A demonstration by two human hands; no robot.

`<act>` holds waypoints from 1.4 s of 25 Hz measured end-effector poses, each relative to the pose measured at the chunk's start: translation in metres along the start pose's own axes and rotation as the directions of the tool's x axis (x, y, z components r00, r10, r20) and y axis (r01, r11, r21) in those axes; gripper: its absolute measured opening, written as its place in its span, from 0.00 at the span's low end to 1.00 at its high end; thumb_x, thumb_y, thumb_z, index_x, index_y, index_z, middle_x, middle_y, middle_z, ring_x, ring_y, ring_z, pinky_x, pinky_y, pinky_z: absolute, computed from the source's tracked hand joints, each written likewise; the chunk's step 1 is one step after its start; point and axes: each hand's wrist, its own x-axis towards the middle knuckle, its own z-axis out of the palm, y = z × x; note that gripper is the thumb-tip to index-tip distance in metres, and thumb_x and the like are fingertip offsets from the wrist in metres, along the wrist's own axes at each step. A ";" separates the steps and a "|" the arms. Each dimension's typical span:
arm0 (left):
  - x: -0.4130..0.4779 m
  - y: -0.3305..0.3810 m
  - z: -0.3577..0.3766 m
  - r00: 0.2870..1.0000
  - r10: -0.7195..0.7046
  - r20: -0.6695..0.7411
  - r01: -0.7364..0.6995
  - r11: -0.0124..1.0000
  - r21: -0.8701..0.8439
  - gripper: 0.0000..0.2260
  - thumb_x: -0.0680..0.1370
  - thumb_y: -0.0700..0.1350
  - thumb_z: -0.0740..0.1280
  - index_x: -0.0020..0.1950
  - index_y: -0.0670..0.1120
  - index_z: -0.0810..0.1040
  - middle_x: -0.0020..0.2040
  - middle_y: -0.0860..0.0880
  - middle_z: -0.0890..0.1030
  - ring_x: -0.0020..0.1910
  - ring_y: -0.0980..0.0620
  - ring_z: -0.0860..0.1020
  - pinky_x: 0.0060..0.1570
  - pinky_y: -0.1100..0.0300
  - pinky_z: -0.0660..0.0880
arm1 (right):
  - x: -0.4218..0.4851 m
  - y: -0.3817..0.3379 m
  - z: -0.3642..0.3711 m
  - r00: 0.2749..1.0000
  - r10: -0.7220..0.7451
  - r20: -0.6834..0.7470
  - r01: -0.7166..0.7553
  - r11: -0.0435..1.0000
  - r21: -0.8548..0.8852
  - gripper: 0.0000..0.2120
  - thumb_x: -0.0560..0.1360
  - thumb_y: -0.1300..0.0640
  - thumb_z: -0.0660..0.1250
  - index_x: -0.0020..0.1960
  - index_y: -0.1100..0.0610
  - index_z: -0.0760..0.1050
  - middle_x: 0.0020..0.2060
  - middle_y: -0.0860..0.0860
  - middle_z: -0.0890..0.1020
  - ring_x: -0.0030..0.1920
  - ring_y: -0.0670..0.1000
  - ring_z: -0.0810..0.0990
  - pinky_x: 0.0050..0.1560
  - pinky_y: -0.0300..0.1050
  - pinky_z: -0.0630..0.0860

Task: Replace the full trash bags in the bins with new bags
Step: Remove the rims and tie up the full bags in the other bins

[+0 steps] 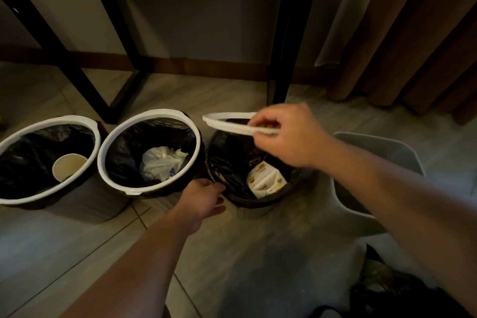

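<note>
Head: right hand (281, 134) holds ring (227, 125) above bin (245, 202); carton (265, 181) inside.

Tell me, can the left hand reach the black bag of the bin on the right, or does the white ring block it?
Probably yes. The right hand holds the white ring lifted clear, so the rim of the black bag lies bare, and the left hand is at its near edge.

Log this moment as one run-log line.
right hand: holds white ring above right bin | left hand: at its bag edge | left bin, middle bin: ringed
</note>
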 end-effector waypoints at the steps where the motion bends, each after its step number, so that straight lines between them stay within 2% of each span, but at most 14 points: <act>1: 0.000 -0.002 -0.001 1.000 -0.013 0.006 0.013 1.000 0.003 0.05 0.80 0.42 0.72 0.54 0.41 0.82 0.55 0.41 0.82 0.50 0.45 0.81 0.42 0.53 0.84 | 0.014 0.001 -0.012 0.997 -0.007 -0.081 0.008 1.000 0.009 0.08 0.77 0.53 0.73 0.55 0.48 0.86 0.43 0.41 0.85 0.42 0.41 0.82 0.44 0.35 0.78; 4: 0.002 -0.008 0.002 1.000 -0.020 0.009 0.020 1.000 0.018 0.06 0.78 0.43 0.72 0.55 0.45 0.83 0.56 0.42 0.82 0.53 0.45 0.80 0.41 0.52 0.83 | 0.067 0.013 -0.042 0.959 -0.003 -0.283 -0.001 1.000 -0.016 0.07 0.79 0.49 0.72 0.54 0.49 0.87 0.46 0.43 0.85 0.47 0.42 0.82 0.51 0.38 0.78; 6: 0.004 -0.007 0.006 1.000 -0.017 0.018 0.017 1.000 -0.008 0.07 0.79 0.43 0.70 0.56 0.46 0.82 0.57 0.43 0.83 0.54 0.46 0.80 0.44 0.51 0.82 | 0.105 0.025 -0.053 0.945 0.021 -0.326 -0.037 0.998 -0.045 0.09 0.81 0.48 0.71 0.56 0.49 0.86 0.51 0.47 0.84 0.51 0.44 0.80 0.52 0.39 0.76; 8: 0.008 -0.003 0.009 1.000 -0.020 0.024 0.021 0.998 -0.057 0.08 0.80 0.42 0.69 0.59 0.47 0.82 0.58 0.43 0.84 0.55 0.46 0.82 0.47 0.50 0.81 | 0.138 0.038 -0.056 0.933 0.033 -0.358 -0.080 0.990 -0.116 0.10 0.83 0.47 0.69 0.60 0.48 0.85 0.56 0.48 0.81 0.54 0.45 0.76 0.52 0.34 0.71; 10: 0.014 0.001 0.011 1.000 -0.011 0.005 0.011 0.997 -0.080 0.08 0.81 0.42 0.68 0.60 0.46 0.82 0.57 0.44 0.86 0.55 0.46 0.83 0.47 0.50 0.81 | 0.164 0.050 -0.056 0.915 0.043 -0.401 -0.146 0.963 -0.228 0.12 0.83 0.46 0.67 0.62 0.46 0.85 0.60 0.50 0.78 0.58 0.48 0.74 0.56 0.38 0.72; 12: 0.018 0.000 0.012 1.000 -0.008 -0.024 0.006 0.996 -0.085 0.07 0.81 0.42 0.68 0.58 0.46 0.81 0.56 0.45 0.86 0.56 0.46 0.84 0.47 0.50 0.82 | 0.181 0.058 -0.056 0.905 0.066 -0.419 -0.193 0.944 -0.268 0.12 0.84 0.45 0.66 0.63 0.45 0.84 0.60 0.50 0.78 0.57 0.51 0.77 0.55 0.46 0.77; 16: 0.015 -0.008 0.015 0.998 -0.042 -0.047 0.030 0.973 -0.231 0.01 0.81 0.39 0.67 0.51 0.44 0.77 0.44 0.47 0.87 0.48 0.46 0.85 0.47 0.50 0.80 | 0.194 0.065 -0.049 0.899 0.094 -0.427 -0.215 0.945 -0.246 0.12 0.86 0.48 0.61 0.63 0.48 0.82 0.51 0.48 0.84 0.48 0.49 0.82 0.48 0.48 0.81; 18: 0.011 -0.010 0.017 0.996 -0.062 -0.068 0.037 0.944 -0.329 0.03 0.81 0.37 0.67 0.51 0.44 0.75 0.42 0.46 0.84 0.45 0.47 0.82 0.47 0.50 0.79 | 0.193 0.069 -0.048 0.888 0.105 -0.448 -0.236 0.940 -0.246 0.13 0.86 0.50 0.60 0.66 0.50 0.79 0.53 0.50 0.84 0.50 0.51 0.82 0.50 0.51 0.83; 21: 0.007 -0.011 0.020 0.997 -0.076 -0.003 0.067 0.892 -0.446 0.05 0.81 0.36 0.67 0.51 0.45 0.74 0.38 0.49 0.81 0.41 0.50 0.80 0.44 0.53 0.77 | 0.181 0.076 -0.047 0.887 0.078 -0.454 -0.197 0.955 -0.221 0.16 0.85 0.54 0.62 0.72 0.51 0.74 0.58 0.51 0.82 0.53 0.51 0.82 0.52 0.50 0.82; 24: 0.000 -0.014 0.026 0.998 -0.060 -0.028 0.040 0.880 -0.474 0.07 0.80 0.35 0.68 0.49 0.46 0.74 0.35 0.49 0.80 0.36 0.53 0.78 0.43 0.55 0.77 | 0.160 0.082 -0.047 0.901 -0.007 -0.433 -0.096 0.972 -0.214 0.15 0.82 0.58 0.62 0.69 0.54 0.75 0.56 0.53 0.81 0.53 0.51 0.80 0.54 0.52 0.81; 26: -0.005 -0.017 0.031 0.995 -0.055 -0.085 0.010 0.886 -0.464 0.08 0.80 0.35 0.69 0.47 0.46 0.75 0.34 0.48 0.78 0.35 0.53 0.77 0.42 0.56 0.77 | 0.144 0.086 -0.045 0.895 -0.044 -0.445 -0.048 0.980 -0.195 0.12 0.80 0.59 0.63 0.62 0.56 0.77 0.51 0.54 0.81 0.50 0.52 0.79 0.51 0.53 0.80; 30: -0.014 -0.024 0.036 0.990 -0.038 -0.134 -0.029 0.887 -0.461 0.11 0.80 0.36 0.69 0.41 0.46 0.76 0.38 0.46 0.79 0.41 0.49 0.78 0.47 0.53 0.77 | 0.098 0.109 -0.028 0.866 -0.047 -0.497 -0.055 0.981 -0.188 0.06 0.76 0.58 0.65 0.49 0.57 0.80 0.45 0.54 0.81 0.46 0.53 0.79 0.47 0.49 0.77; 33: -0.013 -0.024 0.036 0.978 -0.027 -0.206 -0.073 0.883 -0.464 0.08 0.81 0.36 0.68 0.43 0.43 0.78 0.43 0.44 0.83 0.47 0.47 0.81 0.48 0.52 0.79 | 0.067 0.138 -0.005 0.902 0.097 -0.421 -0.183 0.968 -0.170 0.05 0.75 0.56 0.67 0.47 0.54 0.81 0.43 0.51 0.80 0.45 0.54 0.80 0.45 0.48 0.76; 35: -0.014 -0.022 0.037 0.956 0.019 -0.291 -0.138 0.909 -0.392 0.06 0.81 0.38 0.68 0.44 0.43 0.79 0.41 0.47 0.85 0.45 0.49 0.83 0.46 0.54 0.79 | 0.056 0.154 0.015 0.911 0.326 -0.251 -0.364 0.923 -0.122 0.04 0.76 0.53 0.69 0.48 0.51 0.82 0.43 0.50 0.82 0.46 0.55 0.82 0.46 0.48 0.78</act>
